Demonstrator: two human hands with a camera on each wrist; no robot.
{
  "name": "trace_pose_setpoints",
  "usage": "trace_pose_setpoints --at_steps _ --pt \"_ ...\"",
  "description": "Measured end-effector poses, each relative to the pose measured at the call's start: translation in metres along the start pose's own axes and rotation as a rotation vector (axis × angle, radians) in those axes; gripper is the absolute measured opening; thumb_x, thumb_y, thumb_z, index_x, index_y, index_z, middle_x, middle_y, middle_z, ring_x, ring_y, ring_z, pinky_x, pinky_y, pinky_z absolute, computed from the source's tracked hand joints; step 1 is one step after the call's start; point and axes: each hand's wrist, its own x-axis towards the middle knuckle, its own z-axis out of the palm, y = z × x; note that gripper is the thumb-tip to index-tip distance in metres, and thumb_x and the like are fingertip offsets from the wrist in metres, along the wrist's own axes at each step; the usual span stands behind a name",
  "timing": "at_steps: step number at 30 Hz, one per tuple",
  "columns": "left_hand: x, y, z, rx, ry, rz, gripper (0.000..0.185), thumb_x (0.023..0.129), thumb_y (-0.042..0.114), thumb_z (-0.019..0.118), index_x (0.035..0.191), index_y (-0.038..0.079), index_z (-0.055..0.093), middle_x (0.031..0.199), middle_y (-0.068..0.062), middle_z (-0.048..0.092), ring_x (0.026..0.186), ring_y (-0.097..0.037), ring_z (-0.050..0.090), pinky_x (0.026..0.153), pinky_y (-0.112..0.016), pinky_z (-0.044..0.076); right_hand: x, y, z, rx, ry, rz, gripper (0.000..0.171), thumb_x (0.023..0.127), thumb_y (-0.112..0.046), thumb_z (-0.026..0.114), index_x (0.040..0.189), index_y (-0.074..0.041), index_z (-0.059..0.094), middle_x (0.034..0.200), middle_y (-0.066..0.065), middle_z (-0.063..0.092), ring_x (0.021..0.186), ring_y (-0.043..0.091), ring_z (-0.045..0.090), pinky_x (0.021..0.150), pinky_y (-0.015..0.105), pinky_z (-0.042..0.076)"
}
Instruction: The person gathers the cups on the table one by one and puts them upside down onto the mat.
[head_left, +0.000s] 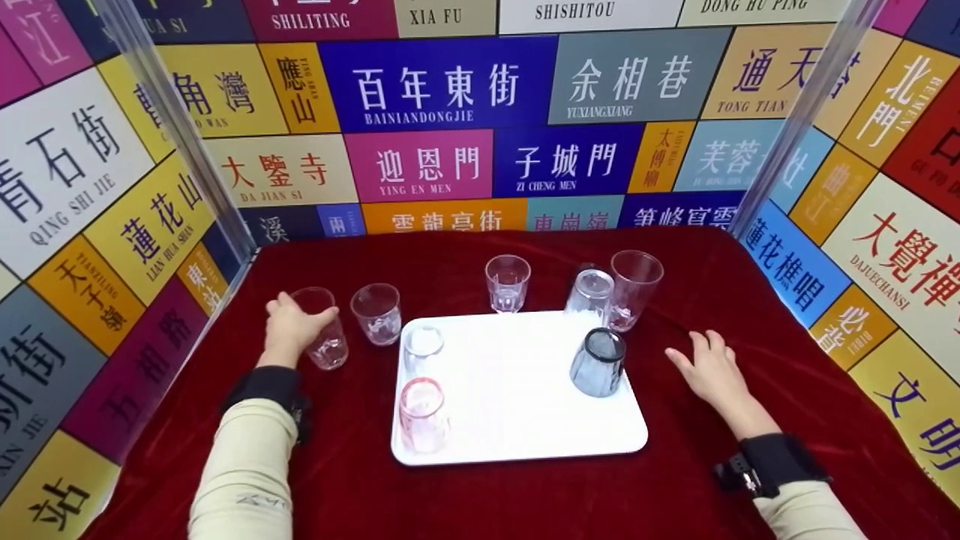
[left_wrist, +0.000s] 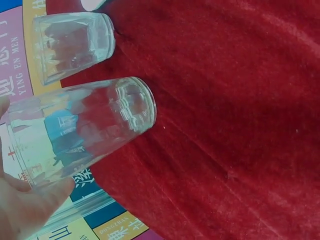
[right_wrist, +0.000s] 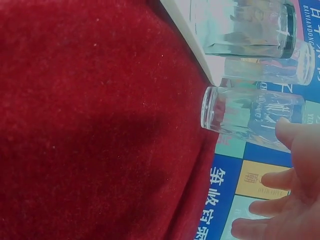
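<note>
My left hand [head_left: 294, 324] grips a tall clear glass [head_left: 328, 346] near its rim, at the left of the red cloth. In the left wrist view, the thumb and part of a finger show at the rim of this tall glass [left_wrist: 95, 117]; the other fingers are hidden. A shorter clear glass [head_left: 377, 319] stands to its right. My right hand [head_left: 712, 369] is held with fingers spread, holding nothing, right of the white tray [head_left: 517, 427]. Nearest to it is another tall clear glass [head_left: 637, 289], also seen in the right wrist view, apart from the hand in the head view.
On the tray, a clear glass [head_left: 424, 351], a pink-tinted glass [head_left: 424, 420] and a dark grey glass [head_left: 598, 367] appear upside down. Another clear glass [head_left: 591, 292] is at its back right corner. Behind the tray stands a short clear glass [head_left: 508, 285]. Sign-covered walls enclose the red cloth [head_left: 337, 465].
</note>
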Motion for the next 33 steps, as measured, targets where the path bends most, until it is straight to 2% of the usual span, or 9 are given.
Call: trace_pose_setpoints --at_steps 5,9,15,20,23,26,29,31,33 --pt "-0.003 0.004 -0.004 -0.004 0.035 -0.024 0.097 0.067 0.055 0.052 0.126 -0.011 0.015 0.119 -0.030 0.024 0.102 -0.047 0.035 0.087 -0.049 0.031 0.001 0.000 -0.001 -0.002 0.014 -0.015 0.066 0.083 -0.044 0.040 0.118 0.012 0.031 0.120 0.034 0.022 0.100 0.052 0.025 0.081 0.057 0.024" --pt "-0.005 0.014 -0.015 -0.039 0.048 -0.045 0.095 0.067 0.060 0.048 0.125 -0.009 0.021 0.119 -0.028 0.027 0.103 -0.045 0.036 0.087 -0.048 0.032 0.000 -0.002 -0.005 -0.001 0.019 -0.018 0.066 0.083 -0.044 0.039 0.118 0.012 0.031 0.120 0.033 0.022 0.101 0.051 0.025 0.082 0.057 0.024" --pt "-0.010 0.045 -0.038 -0.098 0.047 -0.002 0.082 0.069 0.060 0.041 0.112 -0.010 0.043 0.113 -0.028 0.042 0.101 -0.038 0.042 0.086 -0.043 0.034 -0.001 -0.010 -0.011 0.019 0.052 -0.033 0.065 0.083 -0.043 0.040 0.119 0.011 0.032 0.121 0.031 0.023 0.105 0.049 0.024 0.083 0.057 0.024" --pt "-0.018 0.077 -0.048 -0.241 0.006 -0.015 0.073 0.071 0.061 0.037 0.103 -0.004 0.051 0.098 -0.019 0.054 0.083 -0.027 0.052 0.074 -0.033 0.041 0.003 -0.024 -0.019 0.045 0.144 -0.072 0.061 0.084 -0.040 0.042 0.117 0.010 0.035 0.121 0.030 0.026 0.106 0.047 0.025 0.084 0.056 0.024" --pt "-0.024 0.094 -0.044 -0.471 -0.037 -0.021 0.068 0.074 0.056 0.040 0.104 -0.004 0.048 0.088 -0.014 0.053 0.067 -0.019 0.054 0.067 -0.030 0.045 0.007 -0.035 -0.025 0.071 0.188 -0.091 0.059 0.083 -0.039 0.043 0.117 0.009 0.036 0.122 0.027 0.027 0.108 0.045 0.025 0.086 0.055 0.023" --pt "-0.031 0.110 -0.037 -0.829 -0.128 -0.052 0.061 0.078 0.049 0.041 0.106 -0.006 0.046 0.086 -0.016 0.052 0.061 -0.017 0.055 0.068 -0.032 0.047 0.011 -0.050 -0.030 0.105 0.236 -0.129 0.057 0.083 -0.038 0.044 0.118 0.006 0.037 0.123 0.024 0.029 0.110 0.042 0.025 0.089 0.053 0.022" --pt "-0.043 0.125 -0.026 -1.154 -0.284 -0.074 0.063 0.081 0.046 0.034 0.113 -0.009 0.037 0.098 -0.023 0.047 0.078 -0.027 0.055 0.080 -0.039 0.042 0.014 -0.067 -0.033 0.151 0.293 -0.196 0.055 0.082 -0.036 0.048 0.117 0.005 0.039 0.122 0.023 0.033 0.112 0.040 0.027 0.091 0.050 0.021" --pt "-0.052 0.136 -0.019 -1.300 -0.383 -0.079 0.067 0.082 0.045 0.030 0.121 -0.009 0.027 0.111 -0.027 0.038 0.094 -0.035 0.046 0.086 -0.041 0.037 0.017 -0.080 -0.035 0.188 0.329 -0.248 0.053 0.081 -0.033 0.050 0.117 0.005 0.040 0.121 0.022 0.035 0.111 0.038 0.029 0.092 0.049 0.021" --pt "-0.062 0.147 -0.010 -1.384 -0.454 -0.097 0.072 0.081 0.047 0.030 0.125 -0.009 0.018 0.118 -0.029 0.029 0.102 -0.039 0.039 0.089 -0.042 0.034 0.019 -0.093 -0.036 0.221 0.361 -0.296 0.051 0.080 -0.030 0.053 0.116 0.004 0.041 0.119 0.021 0.038 0.111 0.036 0.031 0.093 0.047 0.022"
